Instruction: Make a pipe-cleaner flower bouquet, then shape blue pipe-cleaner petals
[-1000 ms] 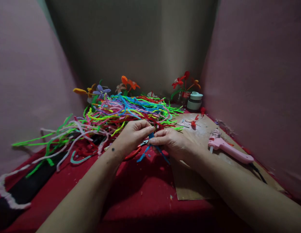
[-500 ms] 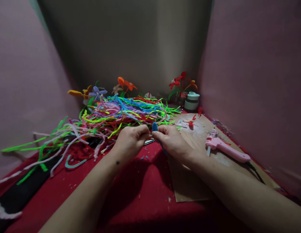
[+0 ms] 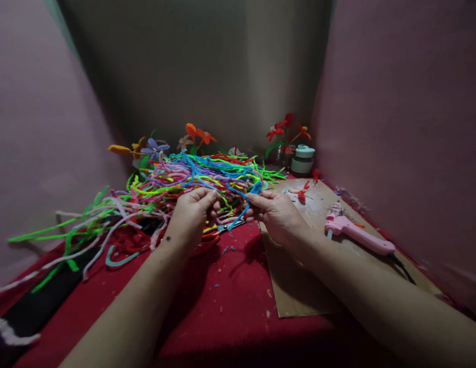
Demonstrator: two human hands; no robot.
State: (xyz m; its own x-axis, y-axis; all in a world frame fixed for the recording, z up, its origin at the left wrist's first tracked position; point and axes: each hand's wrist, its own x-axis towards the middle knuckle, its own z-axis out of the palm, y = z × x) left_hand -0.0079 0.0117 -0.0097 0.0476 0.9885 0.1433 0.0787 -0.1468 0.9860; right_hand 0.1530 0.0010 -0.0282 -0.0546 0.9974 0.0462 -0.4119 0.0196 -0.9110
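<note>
My right hand point(image 3: 274, 213) pinches a blue pipe cleaner point(image 3: 248, 200) whose loose end hangs down to the left. My left hand point(image 3: 191, 214) is a short way off to the left, its fingers closed at the near edge of a big heap of many-coloured pipe cleaners point(image 3: 184, 179); whether it grips a strand I cannot tell. Both hands hover over the red cloth point(image 3: 222, 301). Scissors point(image 3: 218, 232) with red handles lie on the cloth just beneath the hands.
A pink glue gun point(image 3: 356, 235) lies on a cardboard sheet point(image 3: 302, 286) at the right. Finished pipe-cleaner flowers point(image 3: 195, 134) stand behind the heap, more flowers point(image 3: 286, 130) and a small round pot point(image 3: 302, 159) at the back right. Pink walls close both sides.
My hands have risen and drawn apart. The blue pipe cleaner, worked between both hands before, is now in the right hand alone; the left hand has shifted left to the heap.
</note>
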